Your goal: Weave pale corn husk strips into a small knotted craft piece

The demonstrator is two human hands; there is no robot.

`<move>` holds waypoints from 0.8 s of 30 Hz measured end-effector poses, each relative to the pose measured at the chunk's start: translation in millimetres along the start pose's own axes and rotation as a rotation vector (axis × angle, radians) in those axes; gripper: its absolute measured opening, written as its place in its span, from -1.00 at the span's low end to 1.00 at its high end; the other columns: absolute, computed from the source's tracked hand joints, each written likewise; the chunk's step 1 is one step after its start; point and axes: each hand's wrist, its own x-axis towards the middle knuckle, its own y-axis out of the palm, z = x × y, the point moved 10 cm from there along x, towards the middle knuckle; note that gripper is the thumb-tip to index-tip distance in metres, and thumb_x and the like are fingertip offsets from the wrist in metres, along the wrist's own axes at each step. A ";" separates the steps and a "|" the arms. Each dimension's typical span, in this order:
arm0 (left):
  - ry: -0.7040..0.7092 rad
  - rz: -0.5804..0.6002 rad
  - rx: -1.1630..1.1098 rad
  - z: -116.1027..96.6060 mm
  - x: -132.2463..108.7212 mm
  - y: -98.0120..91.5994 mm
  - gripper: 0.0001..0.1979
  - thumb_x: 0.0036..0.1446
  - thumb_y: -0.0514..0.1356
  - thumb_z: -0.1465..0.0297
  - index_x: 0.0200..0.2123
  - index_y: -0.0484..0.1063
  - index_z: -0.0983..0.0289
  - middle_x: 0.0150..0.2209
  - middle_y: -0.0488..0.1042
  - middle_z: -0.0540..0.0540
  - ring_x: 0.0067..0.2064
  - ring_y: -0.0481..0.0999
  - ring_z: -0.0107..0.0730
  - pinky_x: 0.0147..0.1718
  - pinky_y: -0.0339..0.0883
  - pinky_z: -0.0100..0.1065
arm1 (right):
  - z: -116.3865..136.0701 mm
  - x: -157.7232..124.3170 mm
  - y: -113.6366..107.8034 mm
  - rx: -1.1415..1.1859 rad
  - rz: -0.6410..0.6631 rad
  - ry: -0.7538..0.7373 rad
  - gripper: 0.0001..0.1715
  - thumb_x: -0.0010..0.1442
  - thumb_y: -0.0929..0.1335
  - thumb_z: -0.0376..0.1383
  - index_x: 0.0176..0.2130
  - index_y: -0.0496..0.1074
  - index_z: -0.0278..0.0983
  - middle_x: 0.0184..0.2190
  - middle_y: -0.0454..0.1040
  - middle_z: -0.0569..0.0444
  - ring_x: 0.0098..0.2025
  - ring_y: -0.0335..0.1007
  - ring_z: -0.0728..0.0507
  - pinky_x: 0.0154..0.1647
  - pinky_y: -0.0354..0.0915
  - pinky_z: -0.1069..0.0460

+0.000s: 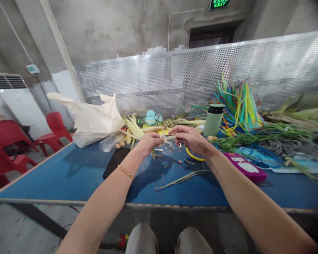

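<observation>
Both my hands meet above the blue table (69, 176). My left hand (148, 141) is closed around a small bundle of pale leaf strips (166, 138). My right hand (188, 137) pinches the same strips from the right, fingers pressed together. A gold bead bracelet (125, 171) circles my left wrist. Loose strips (180, 179) lie on the table just below my hands, and a yellow ring (193, 156) lies under my right wrist.
A black phone (116, 161) lies left of my hands, beside a clear bottle (111, 141) and a white plastic bag (95, 118). A green cup (214, 119), coloured straws (238, 102), a pink box (245, 167) and green stalks (267, 139) crowd the right. Red chairs (7, 141) stand at left.
</observation>
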 end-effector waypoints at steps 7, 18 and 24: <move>-0.008 0.004 0.012 1.8 0.5 -0.4 -0.83 -0.31 0.37 0.63 -0.63 0.43 0.38 -0.60 0.41 0.02 -0.53 0.37 -0.53 -0.42 0.23 -0.37 | -3.7 0.8 4.7 0.049 0.051 0.047 -0.85 -0.04 0.38 -0.39 -0.38 0.55 -0.31 -0.57 0.46 0.06 -0.48 0.36 -0.05 -0.39 0.30 0.04; -0.021 0.050 0.003 3.3 0.7 3.1 -0.84 -0.26 0.38 0.63 -0.58 0.45 0.38 -0.54 0.46 0.06 -0.49 0.40 -0.53 -0.39 0.26 -0.37 | 0.1 2.6 -1.5 -0.031 0.009 -0.053 -0.58 -0.04 0.54 -0.07 -0.24 0.62 -0.30 -0.41 0.60 -0.02 -0.34 0.52 -0.11 -0.22 0.41 -0.03; -0.014 0.066 -0.043 1.8 -0.5 5.8 -0.81 -0.34 0.39 0.63 -0.59 0.45 0.39 -0.58 0.44 0.03 -0.51 0.38 -0.55 -0.41 0.24 -0.39 | 17.7 -1.9 -7.2 -0.124 -0.105 -0.137 -0.56 0.00 0.51 0.02 -0.35 0.61 -0.32 -0.62 0.40 0.12 -0.59 0.24 0.02 -0.58 0.21 0.08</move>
